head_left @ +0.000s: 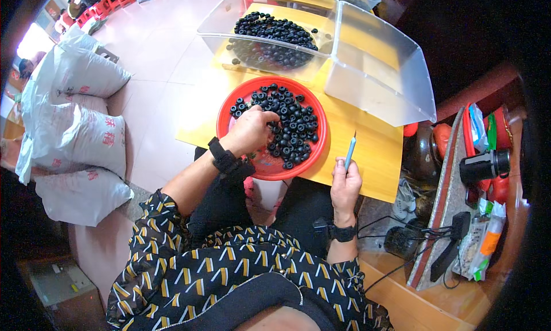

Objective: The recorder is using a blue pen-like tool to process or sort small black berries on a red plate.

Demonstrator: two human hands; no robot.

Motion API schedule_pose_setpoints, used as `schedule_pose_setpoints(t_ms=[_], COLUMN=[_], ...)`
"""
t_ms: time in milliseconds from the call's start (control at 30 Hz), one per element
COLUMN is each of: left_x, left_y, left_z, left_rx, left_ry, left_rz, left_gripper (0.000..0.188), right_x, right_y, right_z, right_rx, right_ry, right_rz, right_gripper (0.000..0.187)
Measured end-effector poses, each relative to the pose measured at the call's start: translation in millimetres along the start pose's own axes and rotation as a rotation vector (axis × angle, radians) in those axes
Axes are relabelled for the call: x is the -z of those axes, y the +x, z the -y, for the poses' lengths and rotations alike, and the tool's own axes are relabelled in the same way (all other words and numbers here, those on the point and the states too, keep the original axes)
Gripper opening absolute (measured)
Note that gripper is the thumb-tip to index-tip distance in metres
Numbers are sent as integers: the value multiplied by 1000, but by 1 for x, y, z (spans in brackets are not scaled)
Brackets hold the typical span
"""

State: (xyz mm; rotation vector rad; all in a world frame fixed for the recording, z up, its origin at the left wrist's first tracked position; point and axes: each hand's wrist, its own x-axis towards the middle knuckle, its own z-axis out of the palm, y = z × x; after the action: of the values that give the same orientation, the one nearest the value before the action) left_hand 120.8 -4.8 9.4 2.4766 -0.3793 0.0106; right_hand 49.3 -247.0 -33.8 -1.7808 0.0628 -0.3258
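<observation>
The left hand [252,127] is being held with curled fingers among small black ring-shaped pieces [295,124] in a round red tray [322,121]; whether any piece is being pinched cannot be told. In the right hand [346,187], a slim blue tool [350,153] is being gripped, dark point upward, over the yellow surface [373,153]. Beyond the tray, more black pieces [275,35] are being held in a translucent bin [218,44].
</observation>
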Motion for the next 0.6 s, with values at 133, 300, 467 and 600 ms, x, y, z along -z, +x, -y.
schedule_pose_setpoints(t_ms=[133, 300, 467, 600], left_x=[-7, -6, -5, -6], left_y=[3, 0, -8, -10], left_z=[9, 11, 3, 7], left_rx=[-37, -14, -15, -5], left_ry=[23, 5, -40, 41], left_rz=[-30, -27, -64, 92], left_gripper=[24, 23, 26, 31], right_x=[0, -1, -2, -1], right_y=[-1, 0, 0, -1], right_z=[4, 8, 5, 0], right_rx=[-14, -34, -15, 18], right_ry=[-16, -27, -41, -70], right_rz=[22, 27, 14, 7], right_gripper=[16, 16, 16, 16])
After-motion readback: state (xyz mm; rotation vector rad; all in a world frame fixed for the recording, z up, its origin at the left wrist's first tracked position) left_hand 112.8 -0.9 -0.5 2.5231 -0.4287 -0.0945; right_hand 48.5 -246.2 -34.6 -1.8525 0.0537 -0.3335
